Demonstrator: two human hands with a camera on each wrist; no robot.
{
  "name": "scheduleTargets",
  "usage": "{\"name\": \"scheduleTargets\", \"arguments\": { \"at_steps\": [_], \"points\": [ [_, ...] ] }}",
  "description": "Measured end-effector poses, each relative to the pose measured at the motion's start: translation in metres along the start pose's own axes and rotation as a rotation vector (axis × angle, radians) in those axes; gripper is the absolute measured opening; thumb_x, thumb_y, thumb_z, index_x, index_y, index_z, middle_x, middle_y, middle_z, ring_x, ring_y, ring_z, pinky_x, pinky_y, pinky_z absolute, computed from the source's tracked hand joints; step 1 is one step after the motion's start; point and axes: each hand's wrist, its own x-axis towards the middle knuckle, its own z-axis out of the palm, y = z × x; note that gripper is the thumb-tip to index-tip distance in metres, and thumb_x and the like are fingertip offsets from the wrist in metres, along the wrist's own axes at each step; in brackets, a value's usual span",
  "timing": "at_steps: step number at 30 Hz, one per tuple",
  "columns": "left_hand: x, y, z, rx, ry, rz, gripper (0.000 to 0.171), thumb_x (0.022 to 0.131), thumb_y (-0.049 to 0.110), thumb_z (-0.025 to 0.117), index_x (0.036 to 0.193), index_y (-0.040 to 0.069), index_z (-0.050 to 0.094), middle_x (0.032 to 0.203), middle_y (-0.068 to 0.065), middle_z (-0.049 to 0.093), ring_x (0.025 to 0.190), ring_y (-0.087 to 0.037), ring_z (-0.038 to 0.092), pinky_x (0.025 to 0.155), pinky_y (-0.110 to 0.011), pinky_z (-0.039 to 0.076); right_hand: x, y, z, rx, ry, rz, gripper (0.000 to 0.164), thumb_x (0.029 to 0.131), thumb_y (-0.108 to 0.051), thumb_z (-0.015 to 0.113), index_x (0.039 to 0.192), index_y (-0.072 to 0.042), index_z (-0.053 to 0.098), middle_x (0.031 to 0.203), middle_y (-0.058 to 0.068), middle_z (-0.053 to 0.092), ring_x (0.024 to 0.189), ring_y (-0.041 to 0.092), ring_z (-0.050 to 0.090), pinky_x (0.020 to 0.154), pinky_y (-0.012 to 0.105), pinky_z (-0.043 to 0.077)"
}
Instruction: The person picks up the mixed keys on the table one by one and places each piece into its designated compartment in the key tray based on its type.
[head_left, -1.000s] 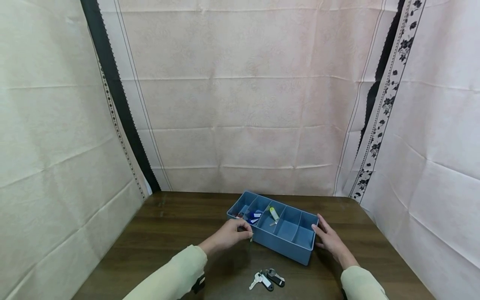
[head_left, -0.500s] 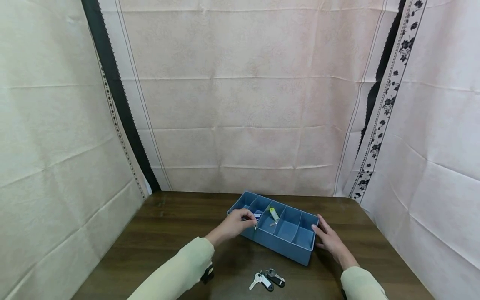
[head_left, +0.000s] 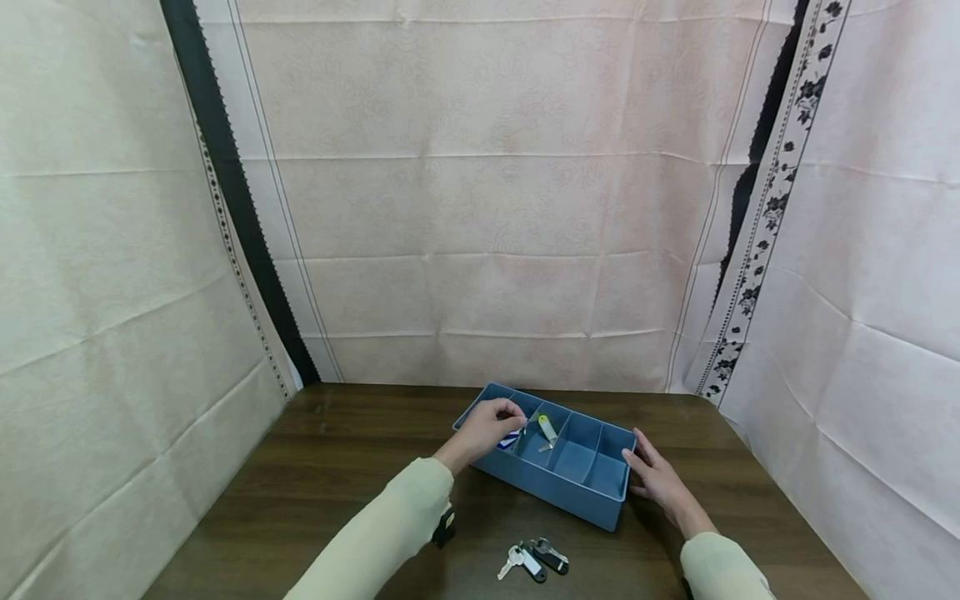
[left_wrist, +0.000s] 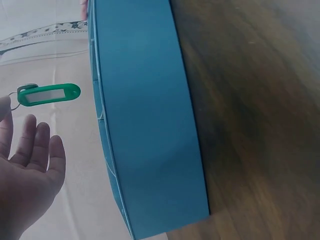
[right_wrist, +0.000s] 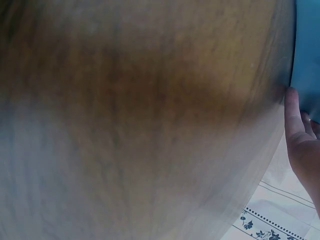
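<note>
My left hand [head_left: 486, 432] is over the left part of a blue divided box [head_left: 558, 492], near its second compartment. Thumb and finger pinch the ring of a green key tag [left_wrist: 50, 94] with a white label, which hangs above the box rim in the left wrist view. Blue key tags [head_left: 508, 441] lie in the compartment under this hand, partly hidden by it. One compartment to the right holds a key with a yellow-green tag [head_left: 547, 427]. Against the box's right end rests my right hand [head_left: 662, 483], its fingers extended along the wall.
On the brown wooden table [head_left: 360, 492], in front of the box, lie keys [head_left: 512, 559] with black tags [head_left: 551, 559]. Pale cloth curtains [head_left: 480, 250] hang behind the table and on both sides.
My left hand has moved up and to the right, from the box's front edge to over its left compartments, carrying the green key tag. The right hand has stayed at the box's end.
</note>
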Motion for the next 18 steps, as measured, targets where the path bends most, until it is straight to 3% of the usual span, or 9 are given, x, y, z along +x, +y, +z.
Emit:
{"name": "scheduleTargets", "arguments": {
  "at_steps": [18],
  "points": [
    [0.027,0.0,0.01,-0.027,0.063,-0.021,0.012,0.099,0.025,0.062,0.099,0.016,0.07,0.106,0.003,0.065,0.095,-0.016,0.059,0.087,-0.038,0.05,-0.002,-0.002,0.001,-0.007,0.005,-0.009,0.07,0.108,-0.033,0.042,0.16,-0.017,-0.002,0.16,0.031,-0.001,0.141,0.054,0.017,0.1,0.059,0.041]
  ]
}}
